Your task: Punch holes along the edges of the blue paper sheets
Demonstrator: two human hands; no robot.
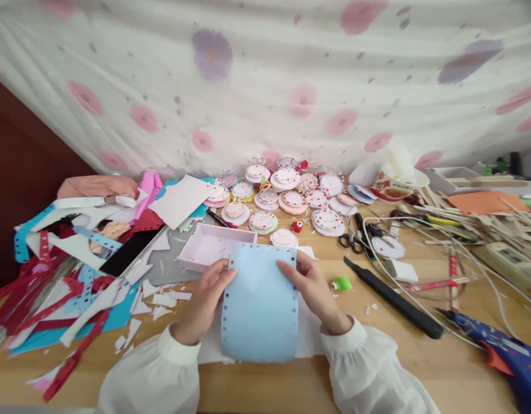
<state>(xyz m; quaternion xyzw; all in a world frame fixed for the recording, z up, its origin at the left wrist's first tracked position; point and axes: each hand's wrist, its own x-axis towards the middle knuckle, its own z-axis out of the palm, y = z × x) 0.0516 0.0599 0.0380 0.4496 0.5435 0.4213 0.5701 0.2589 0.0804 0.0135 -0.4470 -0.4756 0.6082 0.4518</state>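
Observation:
A light blue sheet of paper (260, 313) with small punched shapes along its edges is held up in front of me. My left hand (211, 293) pinches its upper left edge, thumb on the near face. At the upper right edge, my right hand (312, 287) grips it the same way. Beneath the blue sheet lies white paper (311, 330), mostly covered. Right behind it stands a shallow pale pink box (196, 247). A small green object (342, 283) lies to the right of my right hand.
Several layered paper discs (287, 178) with dots crowd the back. Left are paper scraps (87, 287) and a dark-screened phone (131, 251). To the right lie scissors (351, 242), a black cutter knife (395, 299), a white cable (420, 313) and a blue glue gun (498, 339).

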